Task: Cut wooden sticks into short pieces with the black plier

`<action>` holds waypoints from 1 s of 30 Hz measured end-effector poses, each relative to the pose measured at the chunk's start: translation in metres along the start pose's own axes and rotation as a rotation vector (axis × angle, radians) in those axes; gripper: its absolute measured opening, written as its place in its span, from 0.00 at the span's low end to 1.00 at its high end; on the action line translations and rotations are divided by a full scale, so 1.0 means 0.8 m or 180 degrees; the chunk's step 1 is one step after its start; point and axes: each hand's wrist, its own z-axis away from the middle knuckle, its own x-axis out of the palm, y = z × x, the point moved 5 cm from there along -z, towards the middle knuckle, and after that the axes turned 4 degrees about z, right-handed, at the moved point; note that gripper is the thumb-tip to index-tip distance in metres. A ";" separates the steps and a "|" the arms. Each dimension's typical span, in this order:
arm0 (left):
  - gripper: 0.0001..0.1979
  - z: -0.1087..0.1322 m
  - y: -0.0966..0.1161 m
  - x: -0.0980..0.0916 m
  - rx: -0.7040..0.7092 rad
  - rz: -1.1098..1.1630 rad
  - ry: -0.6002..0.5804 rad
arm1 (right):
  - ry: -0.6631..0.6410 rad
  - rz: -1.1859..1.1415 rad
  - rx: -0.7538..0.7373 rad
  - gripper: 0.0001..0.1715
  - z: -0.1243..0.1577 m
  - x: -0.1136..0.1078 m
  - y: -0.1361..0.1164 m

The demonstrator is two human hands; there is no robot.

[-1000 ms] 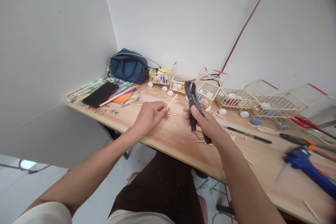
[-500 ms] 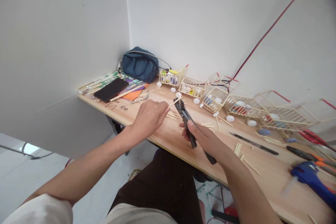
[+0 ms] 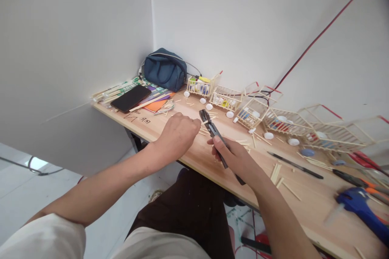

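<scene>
My left hand [image 3: 179,134] is closed in a pinch on a thin wooden stick [image 3: 205,122]. Only a short tip of that stick shows, at the jaws of dark metal pliers [image 3: 214,130]. The pliers are gripped by my right hand [image 3: 229,151], jaws pointing up and away from me, the handles reaching back over the table edge. Whether the jaws are pressed together on the stick is too small to tell. Short cut sticks [image 3: 276,173] lie on the wooden table [image 3: 197,151] near both hands.
A row of small stick-built carts [image 3: 226,99] with white wheels stands along the wall. On the left are a phone [image 3: 130,98], an orange sheet [image 3: 155,105] and a blue bag [image 3: 165,69]. To the right lie a pen [image 3: 296,165] and a blue glue gun [image 3: 360,208].
The stick that stuck out between my left hand and the jaws now shows only a short tip. My left hand has come closer to the pliers. The view has shifted slightly.
</scene>
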 end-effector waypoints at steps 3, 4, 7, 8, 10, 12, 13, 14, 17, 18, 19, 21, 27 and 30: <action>0.09 0.002 0.001 -0.002 0.0066 -0.0062 0.0081 | 0.0079 0.0194 -0.0031 0.39 0.001 0.001 -0.002; 0.09 0.002 0.002 -0.003 0.0097 -0.0075 0.0110 | 0.0102 0.0244 -0.0043 0.39 0.001 0.001 -0.003; 0.09 0.002 0.005 -0.008 0.0182 -0.0101 0.0184 | 0.0155 0.0311 -0.0079 0.39 0.001 0.002 -0.006; 0.08 0.003 0.006 -0.010 0.0205 -0.0109 0.0189 | 0.0169 0.0329 -0.0094 0.39 0.000 0.002 -0.006; 0.07 0.003 0.007 -0.013 0.0243 -0.0131 0.0179 | 0.0209 0.0364 -0.0136 0.40 0.000 0.004 -0.007; 0.06 0.004 0.009 -0.016 0.0294 -0.0147 0.0161 | 0.0256 0.0371 -0.0182 0.39 0.000 0.005 -0.007; 0.06 0.004 0.009 -0.017 0.0313 -0.0158 0.0153 | 0.0282 0.0371 -0.0201 0.39 0.000 0.006 -0.006; 0.06 0.005 0.010 -0.018 0.0335 -0.0170 0.0146 | 0.0304 0.0375 -0.0218 0.39 0.001 0.007 -0.006; 0.07 0.006 0.010 -0.019 0.0351 -0.0219 0.0163 | 0.0357 0.0405 -0.0230 0.39 0.001 0.010 -0.004; 0.07 0.006 0.010 -0.019 0.0350 -0.0230 0.0169 | 0.0369 0.0411 -0.0222 0.39 0.001 0.011 -0.004; 0.07 0.006 0.010 -0.019 0.0343 -0.0241 0.0166 | 0.0375 0.0412 -0.0214 0.39 0.000 0.012 -0.003; 0.07 0.006 0.009 -0.018 0.0314 -0.0256 0.0127 | 0.0382 0.0419 -0.0198 0.39 0.000 0.013 -0.003; 0.07 0.007 0.008 -0.013 0.0267 -0.0274 -0.0027 | 0.0378 0.0579 -0.0102 0.39 -0.002 0.016 -0.003; 0.07 0.007 0.007 -0.008 0.0233 -0.0281 -0.0134 | 0.0361 0.0659 -0.0053 0.39 -0.003 0.018 -0.005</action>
